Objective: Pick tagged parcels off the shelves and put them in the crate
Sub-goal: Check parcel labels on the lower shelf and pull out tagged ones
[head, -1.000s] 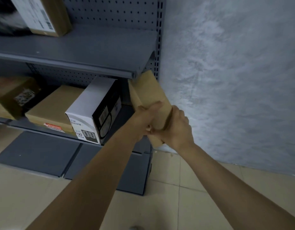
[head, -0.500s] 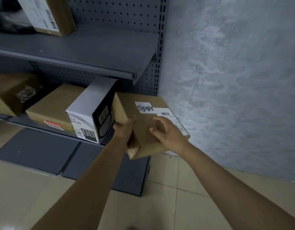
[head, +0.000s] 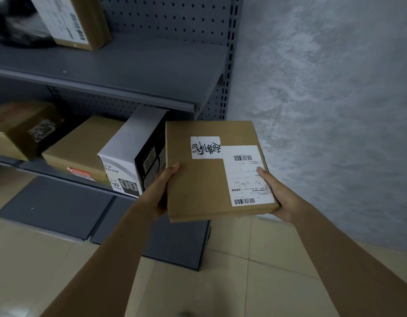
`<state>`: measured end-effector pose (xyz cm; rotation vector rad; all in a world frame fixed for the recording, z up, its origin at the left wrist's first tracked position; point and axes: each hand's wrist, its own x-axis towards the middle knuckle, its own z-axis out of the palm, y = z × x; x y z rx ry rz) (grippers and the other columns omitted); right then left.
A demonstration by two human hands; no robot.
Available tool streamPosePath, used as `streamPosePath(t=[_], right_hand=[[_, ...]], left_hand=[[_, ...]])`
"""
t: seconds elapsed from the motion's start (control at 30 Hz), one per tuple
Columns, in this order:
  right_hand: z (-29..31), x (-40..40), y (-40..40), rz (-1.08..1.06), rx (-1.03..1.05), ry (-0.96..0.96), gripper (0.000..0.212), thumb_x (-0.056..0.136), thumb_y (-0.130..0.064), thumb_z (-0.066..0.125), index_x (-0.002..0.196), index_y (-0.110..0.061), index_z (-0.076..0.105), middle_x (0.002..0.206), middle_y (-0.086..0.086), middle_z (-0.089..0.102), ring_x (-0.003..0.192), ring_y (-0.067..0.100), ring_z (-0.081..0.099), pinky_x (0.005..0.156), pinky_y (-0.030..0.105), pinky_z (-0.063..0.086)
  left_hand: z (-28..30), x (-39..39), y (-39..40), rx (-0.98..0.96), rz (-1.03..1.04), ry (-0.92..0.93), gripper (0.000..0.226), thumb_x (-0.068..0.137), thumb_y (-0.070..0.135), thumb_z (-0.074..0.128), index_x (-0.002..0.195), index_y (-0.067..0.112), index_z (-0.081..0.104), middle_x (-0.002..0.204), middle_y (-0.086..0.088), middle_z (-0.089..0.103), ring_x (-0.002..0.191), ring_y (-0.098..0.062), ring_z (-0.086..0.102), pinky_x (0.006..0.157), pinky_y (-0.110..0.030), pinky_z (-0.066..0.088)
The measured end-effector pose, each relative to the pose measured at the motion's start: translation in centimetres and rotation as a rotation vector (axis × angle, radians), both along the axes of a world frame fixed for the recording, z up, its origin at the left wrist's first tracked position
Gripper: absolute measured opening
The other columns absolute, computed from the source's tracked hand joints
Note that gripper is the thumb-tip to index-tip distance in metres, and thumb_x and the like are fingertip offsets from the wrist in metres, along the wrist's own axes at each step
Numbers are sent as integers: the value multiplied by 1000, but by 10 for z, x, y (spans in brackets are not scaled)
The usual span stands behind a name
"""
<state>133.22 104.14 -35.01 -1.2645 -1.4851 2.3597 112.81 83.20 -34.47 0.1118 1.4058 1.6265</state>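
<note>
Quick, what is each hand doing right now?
Left hand: closed on the left edge of the flat brown parcel.
Right hand: closed on its right edge, thumb on the label.

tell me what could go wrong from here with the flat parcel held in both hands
1. The flat brown parcel is gripped only at its side edges by the left hand and right hand; it might tip or slip forward.
2. Its left edge sits close to the white and black box on the lower shelf; swinging left could knock that box.
3. No crate is in view, so the carry means turning away unseen.
</note>
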Motion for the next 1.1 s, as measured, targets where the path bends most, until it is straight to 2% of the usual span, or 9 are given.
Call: streamPosePath(t=[0.2,0.33,0.4,0.47,0.57,0.67,0.77,1.0,1.1], right_hand=[[7,-5,-6,-42,68,137,42,94,-53,53,123,-24,65,120,5,72,107,23,71,89,40,56],[11,-3,-8,-32,149,137,40,95,-53,52,119,-26,68,117,4,73,106,22,71,88,38,55],[12,0,-8,-27,155,140,39,95,-53,51,117,-27,69,115,3,74,104,21,72,85,36,57],[11,4,-8,-20,152,140,39,95,-52,51,117,-26,69,113,4,75,102,21,73,83,35,58],[4,8,-9,-3,154,127,44,94,-54,51,121,-23,68,116,6,74,105,24,72,90,40,56],[-8,7,-15,24,168,108,47,91,-58,54,122,-25,67,118,5,73,108,25,70,100,46,51],[-22,5,-27,60,170,109,45,90,-60,53,119,-29,68,119,2,73,108,23,70,99,45,52],[-44,5,-86,206,107,147,49,84,-62,51,120,-32,66,119,1,73,109,22,70,90,41,56],[-44,4,-130,285,127,150,49,82,-62,51,117,-32,66,116,0,74,104,19,71,80,35,60]], left_hand=[[5,1,6,-112,12,46,46,89,53,60,129,29,56,119,-2,70,107,-25,67,87,-44,54],[2,0,11,-198,62,91,68,81,65,64,138,31,50,122,-3,68,108,-28,66,97,-50,51],[0,2,12,-205,73,113,68,81,66,63,138,31,50,120,-3,68,107,-28,66,99,-52,50],[-3,7,11,-196,75,127,60,85,61,61,135,29,52,114,-1,69,102,-25,67,92,-47,53],[-6,17,3,-185,83,103,56,87,58,60,131,23,55,109,-1,70,97,-22,68,74,-36,55],[-15,23,-10,-192,119,113,66,81,64,63,133,24,56,115,-3,71,102,-26,69,83,-41,57],[-21,32,-33,-216,207,164,72,74,70,67,133,29,56,120,-3,70,104,-27,68,95,-50,53],[-28,82,-117,-257,405,252,71,79,68,63,134,26,51,121,1,68,101,-19,70,83,-36,58],[-33,102,-170,-238,485,241,79,71,74,66,136,30,52,121,1,70,102,-19,71,91,-43,57]])
